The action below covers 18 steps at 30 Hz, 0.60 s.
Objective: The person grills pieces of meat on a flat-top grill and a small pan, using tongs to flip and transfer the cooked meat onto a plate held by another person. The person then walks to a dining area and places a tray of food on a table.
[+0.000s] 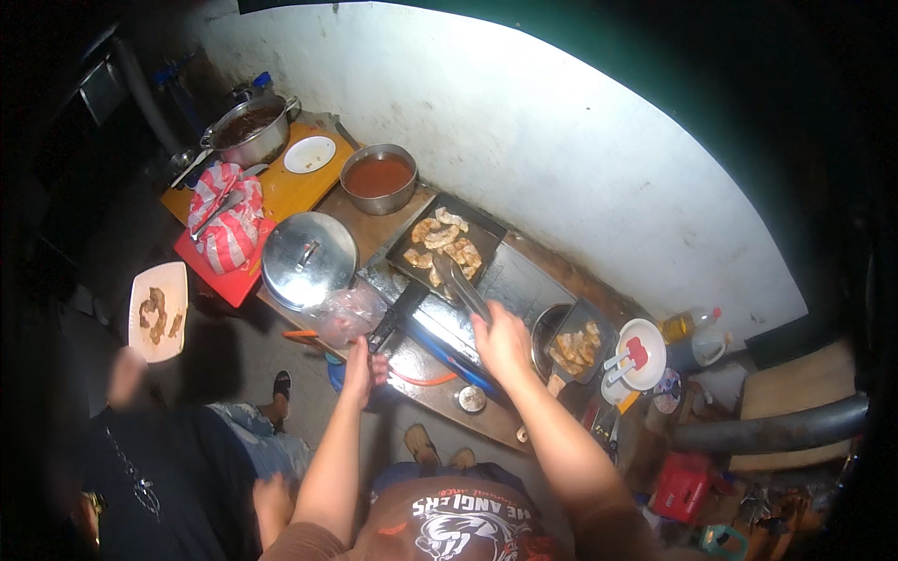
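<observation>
White wall [561, 140] backs the table [491, 421]. Right fingers [483, 324] close around tongs [472, 296], tips at meat [462, 251] in the square pan [485, 232] ahead; left fingers [380, 368] curl at its handle [400, 310], grip unclear. Bare stovetop [531, 279] gives room beyond the right fingers; table edge runs beside the left. Nearer the body, white lettering crosses a brown shirt [388, 525].

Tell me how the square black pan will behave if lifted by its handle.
The square black pan will probably feel front-heavy, since its broad body lies beyond the long handle. The meat pieces could slide if it tilts, as most seem to lie loose inside. Its straight edges suggest it's stiff.
</observation>
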Each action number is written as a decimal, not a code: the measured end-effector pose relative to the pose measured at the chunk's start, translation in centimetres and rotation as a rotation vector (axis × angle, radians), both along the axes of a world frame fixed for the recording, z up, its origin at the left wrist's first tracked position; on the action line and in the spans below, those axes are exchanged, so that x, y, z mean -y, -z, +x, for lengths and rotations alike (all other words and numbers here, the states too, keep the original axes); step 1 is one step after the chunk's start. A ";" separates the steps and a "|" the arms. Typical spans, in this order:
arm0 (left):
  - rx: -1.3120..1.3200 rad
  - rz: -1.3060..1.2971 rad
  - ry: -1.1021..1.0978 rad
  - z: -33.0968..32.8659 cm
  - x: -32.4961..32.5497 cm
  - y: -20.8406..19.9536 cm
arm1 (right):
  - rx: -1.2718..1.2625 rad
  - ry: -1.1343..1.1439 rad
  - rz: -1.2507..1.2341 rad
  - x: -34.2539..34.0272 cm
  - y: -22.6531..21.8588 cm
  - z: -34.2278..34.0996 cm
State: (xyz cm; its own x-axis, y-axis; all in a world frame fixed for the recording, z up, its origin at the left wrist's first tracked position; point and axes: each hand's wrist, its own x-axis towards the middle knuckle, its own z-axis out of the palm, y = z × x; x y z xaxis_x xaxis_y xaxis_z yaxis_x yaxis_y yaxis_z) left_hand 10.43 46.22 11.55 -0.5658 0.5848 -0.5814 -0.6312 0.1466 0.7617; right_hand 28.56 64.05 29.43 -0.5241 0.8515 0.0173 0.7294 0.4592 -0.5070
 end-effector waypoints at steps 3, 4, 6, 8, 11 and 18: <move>-0.011 -0.049 0.073 2.6 5.3 1.9 | 0.125 -0.071 0.128 -2.6 1.4 -6.2; -0.051 -0.072 0.113 3.7 7.6 3.0 | 0.171 -0.087 0.126 -3.3 2.0 -8.3; -0.021 -0.151 0.059 6.1 12.3 5.8 | 0.271 -0.119 0.132 -4.3 3.1 -11.5; -0.013 -0.223 0.089 8.4 17.6 8.9 | 0.278 -0.117 0.180 -4.7 4.0 -13.1; -0.007 -0.407 0.103 12.4 25.4 12.6 | 0.276 -0.087 0.199 -5.0 4.0 -13.1; 0.261 -0.760 0.169 17.2 36.0 14.3 | 0.115 0.103 0.011 -7.3 -0.6 -8.9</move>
State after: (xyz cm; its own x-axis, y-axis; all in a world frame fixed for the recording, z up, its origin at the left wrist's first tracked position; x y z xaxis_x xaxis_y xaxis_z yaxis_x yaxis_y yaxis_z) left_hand 27.64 10.17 -2.72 -0.2968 0.0436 -0.9539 -0.6973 0.6726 0.2477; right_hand 19.69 71.36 30.04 -0.4330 0.9010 -0.0276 0.8258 0.3842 -0.4129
